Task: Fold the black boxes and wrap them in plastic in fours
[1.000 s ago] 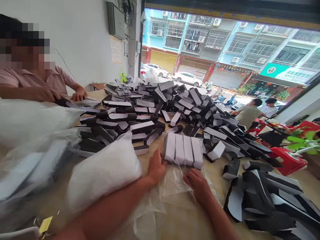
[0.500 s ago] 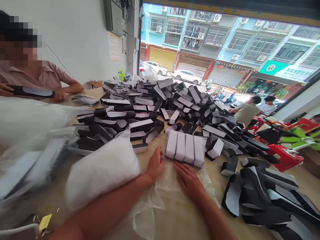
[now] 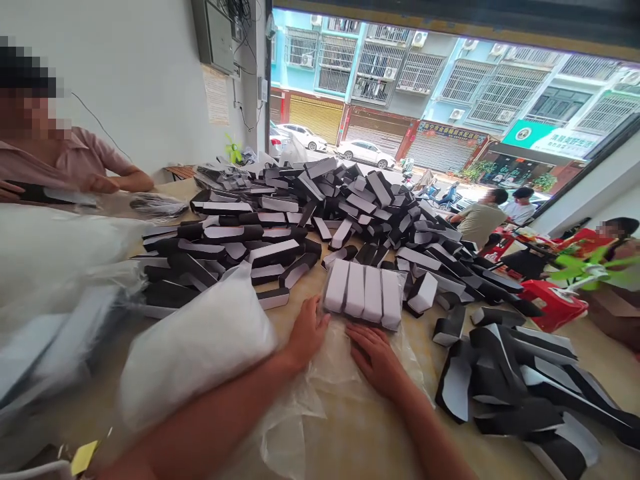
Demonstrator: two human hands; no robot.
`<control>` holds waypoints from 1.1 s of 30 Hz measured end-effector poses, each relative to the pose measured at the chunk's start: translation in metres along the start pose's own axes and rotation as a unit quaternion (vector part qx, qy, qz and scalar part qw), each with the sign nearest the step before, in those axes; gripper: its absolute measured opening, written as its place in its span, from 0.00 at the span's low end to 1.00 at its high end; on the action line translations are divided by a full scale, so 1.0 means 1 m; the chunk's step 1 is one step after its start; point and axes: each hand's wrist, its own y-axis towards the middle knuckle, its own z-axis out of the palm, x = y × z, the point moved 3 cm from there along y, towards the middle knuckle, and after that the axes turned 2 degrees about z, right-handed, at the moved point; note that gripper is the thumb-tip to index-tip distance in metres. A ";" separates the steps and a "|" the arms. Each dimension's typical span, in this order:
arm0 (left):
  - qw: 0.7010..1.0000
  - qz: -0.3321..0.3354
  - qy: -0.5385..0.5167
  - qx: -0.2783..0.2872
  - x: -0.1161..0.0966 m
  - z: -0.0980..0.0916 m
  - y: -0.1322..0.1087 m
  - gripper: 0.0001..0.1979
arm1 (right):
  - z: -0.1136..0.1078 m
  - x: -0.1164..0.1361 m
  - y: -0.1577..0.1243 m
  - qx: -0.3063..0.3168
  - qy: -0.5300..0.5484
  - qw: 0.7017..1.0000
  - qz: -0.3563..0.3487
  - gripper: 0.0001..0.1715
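Note:
A clear plastic bag [image 3: 395, 363] lies flat before me, with several white-and-black foam blocks [image 3: 364, 290] side by side in its far end. My left hand [image 3: 306, 333] rests on its edge against the bag's left side, fingers extended and somewhat bent, the thumb toward the blocks. On the loose plastic just below the blocks, my right hand [image 3: 375, 353] lies palm down with its fingers stretched out. Neither hand grips a block. Left of my left hand sits a plump, whitish plastic bag [image 3: 200, 340], its contents hidden.
A large heap of black-and-white foam pieces [image 3: 350, 200] covers the far table. More foam pieces [image 3: 520, 393] lie at right, near a red machine [image 3: 550, 303] with green blades. Filled plastic bags [image 3: 60, 247] stand at left, where a co-worker [image 3: 65, 160] holds a dark piece.
The view has shifted slightly, so most things appear farther left. My hands keep nearly the same place by the filled bag. The co-worker's nearer hand has moved.

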 end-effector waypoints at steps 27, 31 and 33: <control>0.857 0.288 0.145 0.403 -0.026 0.011 -0.018 0.48 | -0.029 -0.045 -0.080 0.064 -0.150 0.985 0.047 0.35; 0.879 0.283 0.093 0.374 -0.029 0.006 -0.016 0.42 | -0.033 -0.031 -0.067 -0.005 -0.148 0.989 0.030 0.26; 0.906 0.280 0.038 0.316 -0.031 0.001 -0.014 0.31 | -0.035 -0.023 -0.060 -0.031 -0.126 0.991 0.029 0.22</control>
